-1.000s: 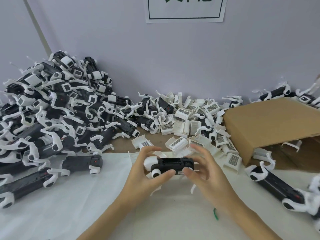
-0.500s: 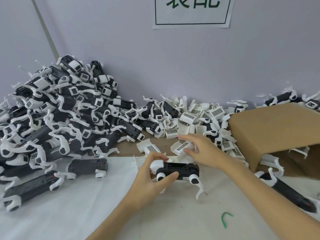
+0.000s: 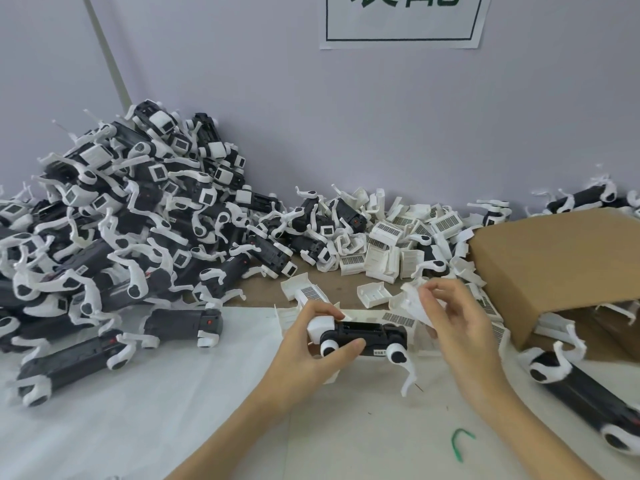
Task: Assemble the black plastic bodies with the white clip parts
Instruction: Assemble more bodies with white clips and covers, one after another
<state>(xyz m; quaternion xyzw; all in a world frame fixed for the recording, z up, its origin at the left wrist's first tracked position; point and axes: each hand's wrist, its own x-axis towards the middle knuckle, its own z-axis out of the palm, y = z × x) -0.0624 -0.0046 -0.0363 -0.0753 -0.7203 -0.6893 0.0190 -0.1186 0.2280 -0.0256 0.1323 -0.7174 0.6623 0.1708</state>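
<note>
My left hand [image 3: 313, 344] grips a black plastic body [image 3: 369, 336] by its white left end, holding it level just above the white sheet. White leg pieces hang from the body's front. My right hand [image 3: 457, 327] is above and to the right of the body and pinches a white clip part [image 3: 415, 301] between fingers and thumb. The clip is apart from the body. Loose white clip parts [image 3: 391, 244] with barcode labels lie heaped behind my hands.
A tall heap of black-and-white assembled units [image 3: 121, 220] fills the left side against the wall. A brown cardboard box [image 3: 554, 265] lies at the right. Another black body [image 3: 588, 393] lies in front of it. A small green hook [image 3: 460, 443] rests on the white sheet [image 3: 156, 410].
My right hand left the body, reached into the clip heap behind it, and has come back holding a white clip. My left hand kept hold of the body.
</note>
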